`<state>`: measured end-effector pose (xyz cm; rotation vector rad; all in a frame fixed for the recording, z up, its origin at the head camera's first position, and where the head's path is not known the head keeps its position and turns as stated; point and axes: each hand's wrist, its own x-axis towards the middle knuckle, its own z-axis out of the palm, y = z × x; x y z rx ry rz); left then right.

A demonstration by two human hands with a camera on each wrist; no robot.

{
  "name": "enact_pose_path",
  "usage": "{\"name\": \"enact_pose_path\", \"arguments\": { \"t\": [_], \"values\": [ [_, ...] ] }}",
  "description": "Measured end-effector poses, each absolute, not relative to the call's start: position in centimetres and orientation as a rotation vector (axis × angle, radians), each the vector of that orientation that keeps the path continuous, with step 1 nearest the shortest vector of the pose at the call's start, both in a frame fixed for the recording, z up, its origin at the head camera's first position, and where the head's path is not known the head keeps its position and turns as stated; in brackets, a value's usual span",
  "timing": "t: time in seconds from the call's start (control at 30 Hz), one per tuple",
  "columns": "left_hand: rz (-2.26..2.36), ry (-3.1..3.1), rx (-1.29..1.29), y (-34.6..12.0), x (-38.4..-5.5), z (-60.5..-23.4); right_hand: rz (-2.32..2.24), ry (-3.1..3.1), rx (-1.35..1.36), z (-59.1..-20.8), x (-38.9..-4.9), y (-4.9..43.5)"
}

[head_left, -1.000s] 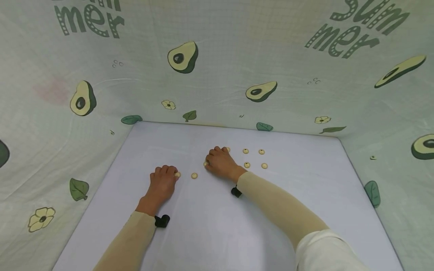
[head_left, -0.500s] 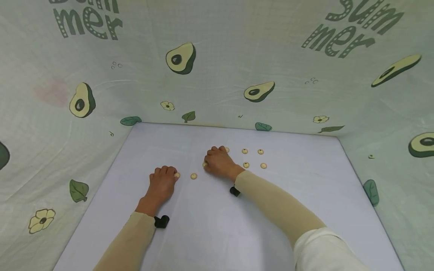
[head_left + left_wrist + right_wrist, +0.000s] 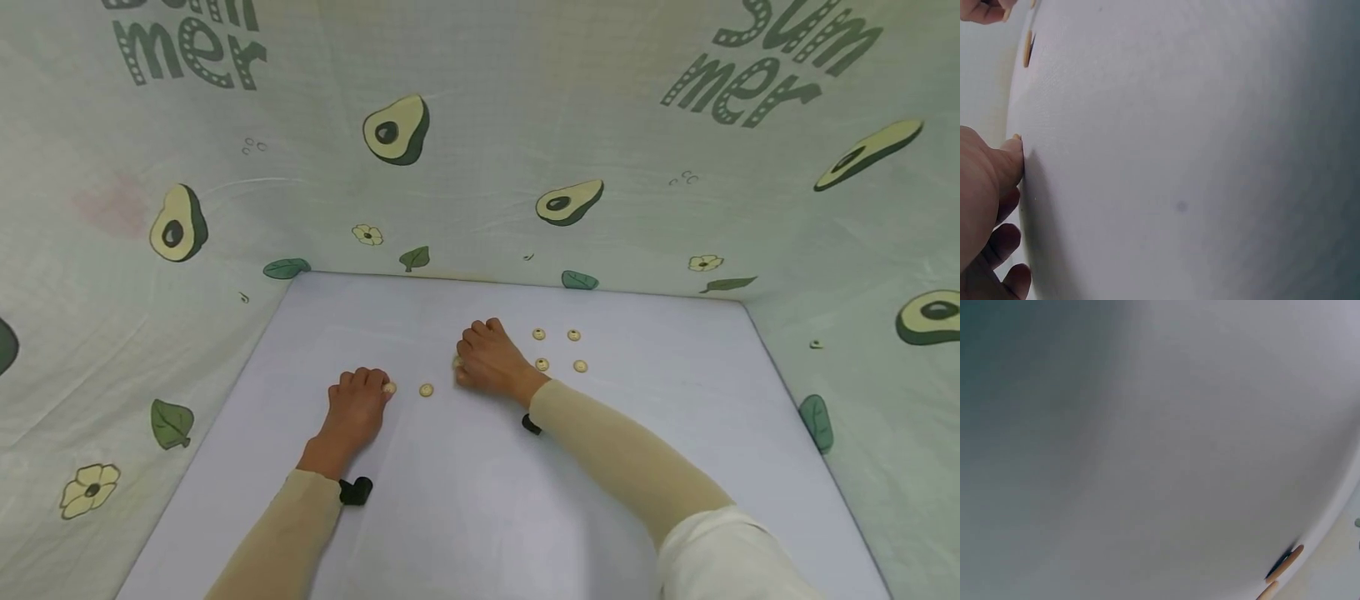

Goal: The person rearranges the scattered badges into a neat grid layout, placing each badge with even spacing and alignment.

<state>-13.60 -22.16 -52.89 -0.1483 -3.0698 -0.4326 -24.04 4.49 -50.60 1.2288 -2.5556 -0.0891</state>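
Over white tabletop (image 3: 450, 517), avocado-print cloth (image 3: 480, 225) beyond hands. Pinching pale disc (image 3: 389, 387) w/ L hand (image 3: 356, 411), second disc (image 3: 457, 361) w/ R hand (image 3: 491, 358); loose disc (image 3: 426, 390) b/w, four discs (image 3: 542, 364) right of R hand.

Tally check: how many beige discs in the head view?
7: a disc at the left grip, one just right of it, one at the right grip, four in two rows farther right. The right grip may hide more.
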Motion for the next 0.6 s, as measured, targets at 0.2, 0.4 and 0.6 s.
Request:
{"name": "enact_pose_path", "arguments": {
  "t": [0.2,0.4,0.6],
  "values": [
    [-0.412,-3.078,-0.15,-22.1,-13.7,-53.1,-0.056,-2.508,1.211,-50.6,-23.5,6.4],
    [-0.416,-3.063,-0.16,-22.2,-13.7,-53.4,-0.066,-2.497,1.161,-50.4,-22.8,8.6],
    [-0.433,-3.062,-0.158,-22.0,-13.7,-53.3,-0.028,-2.552,1.1,-50.2,-22.2,11.3]
  ]
}}
